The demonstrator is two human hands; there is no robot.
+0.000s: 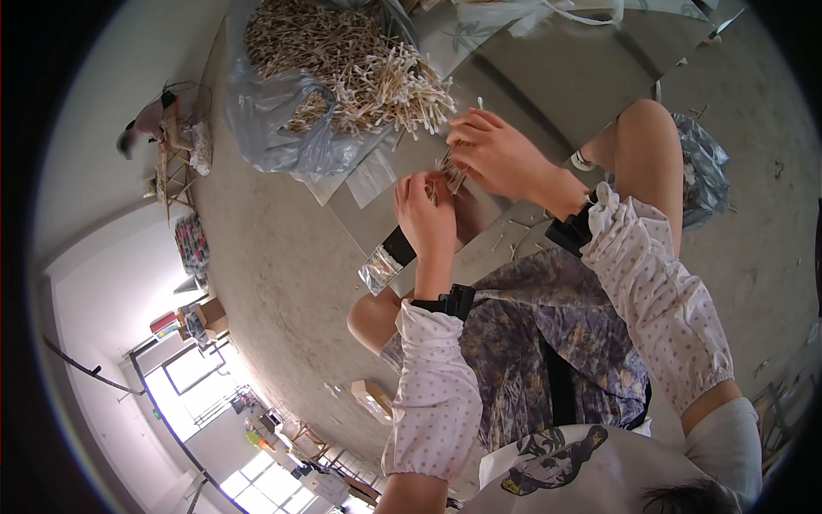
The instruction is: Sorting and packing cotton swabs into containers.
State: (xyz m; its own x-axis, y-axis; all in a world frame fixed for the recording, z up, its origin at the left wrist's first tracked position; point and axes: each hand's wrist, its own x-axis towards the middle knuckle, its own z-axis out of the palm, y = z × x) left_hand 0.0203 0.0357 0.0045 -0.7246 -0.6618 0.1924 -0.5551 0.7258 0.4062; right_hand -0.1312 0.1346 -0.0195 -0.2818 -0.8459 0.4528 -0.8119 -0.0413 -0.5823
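A small bunch of cotton swabs [452, 174] with wooden sticks is between my two hands, over the edge of a low grey surface. My left hand [425, 214] has its fingers curled round the lower left side of the bunch. From the upper right, my right hand [503, 158] closes on the same swabs, its fingers bent; one white swab tip pokes up above its knuckles. Just beyond my hands lies a large heap of cotton swabs [351, 68], spilling from an open translucent plastic bag [274, 128]. My fingers hide part of the bunch.
Clear plastic sachets [372, 179] lie left of my hands, with a shiny packet [379, 270] near my left knee. Loose swabs [512, 242] are scattered below. A dark plastic bag [704, 171] stands beyond my right knee. Another person [152, 122] bends at the far left.
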